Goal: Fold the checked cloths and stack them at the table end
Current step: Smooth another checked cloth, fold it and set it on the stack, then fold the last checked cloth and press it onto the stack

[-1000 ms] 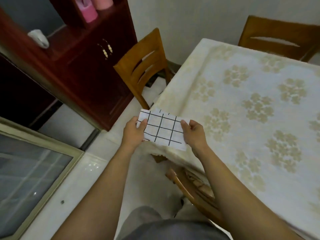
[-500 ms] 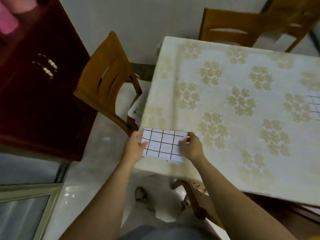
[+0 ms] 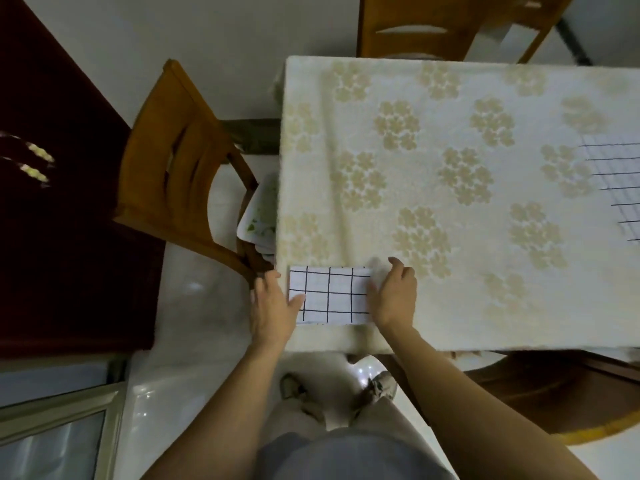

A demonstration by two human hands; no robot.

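A folded white cloth with black checks (image 3: 330, 294) lies on the near left corner of the table (image 3: 450, 188), which has a cream flowered cover. My left hand (image 3: 272, 306) holds its left edge, thumb on top of the cloth. My right hand (image 3: 393, 294) holds its right edge, fingers over the cloth's end. Another checked cloth (image 3: 614, 188) lies spread flat at the right edge of the view, cut off by the frame.
A wooden chair (image 3: 173, 168) stands at the table's left end with a tray-like thing (image 3: 261, 216) on its seat. Another chair (image 3: 433, 26) stands behind the table, a third (image 3: 554, 393) at the near side. A dark red cabinet (image 3: 52, 202) fills the left.
Both hands have carried the folded cloth from the air in front of me down onto the table's near left corner. My view has swung right and over the table.
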